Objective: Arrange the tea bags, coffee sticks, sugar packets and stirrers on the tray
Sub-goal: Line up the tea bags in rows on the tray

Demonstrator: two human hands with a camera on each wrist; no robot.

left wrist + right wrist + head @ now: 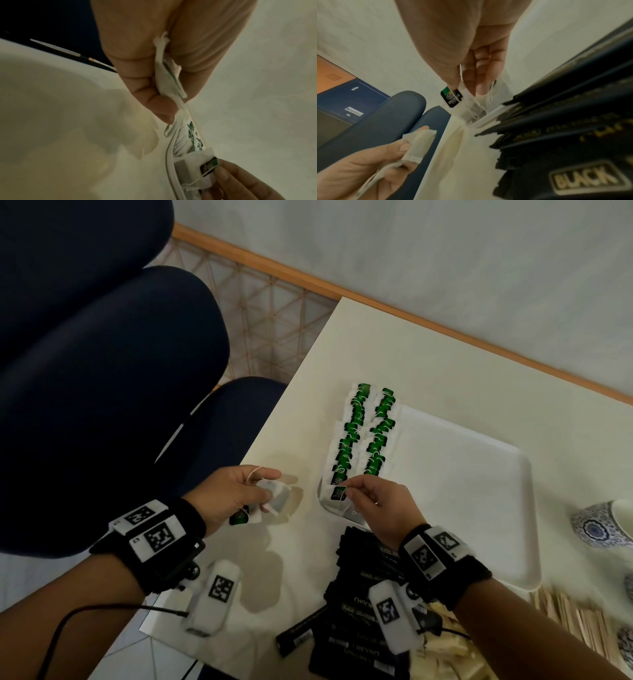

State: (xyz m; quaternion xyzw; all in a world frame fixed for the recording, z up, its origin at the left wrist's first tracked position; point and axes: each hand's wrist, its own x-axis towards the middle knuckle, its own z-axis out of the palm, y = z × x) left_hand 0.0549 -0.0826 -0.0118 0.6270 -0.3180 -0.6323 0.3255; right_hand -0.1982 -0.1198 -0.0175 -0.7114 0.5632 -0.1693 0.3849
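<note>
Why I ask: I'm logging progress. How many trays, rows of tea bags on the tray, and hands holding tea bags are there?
Tray: 1
Rows of tea bags: 2
Hands holding tea bags: 2 (left hand, right hand)
Total: 5

**Green tea bag pinched over the tray's corner**

We see our right hand (467,56) pinching a tea bag (467,102) by its top, green-and-black tag (452,98) dangling, above the white tray's rim (489,116). Black coffee sticks (565,121) pile at right. Our left hand (368,166) grips more tea bags (418,144) nearby, beside blue chairs (388,119).
</note>
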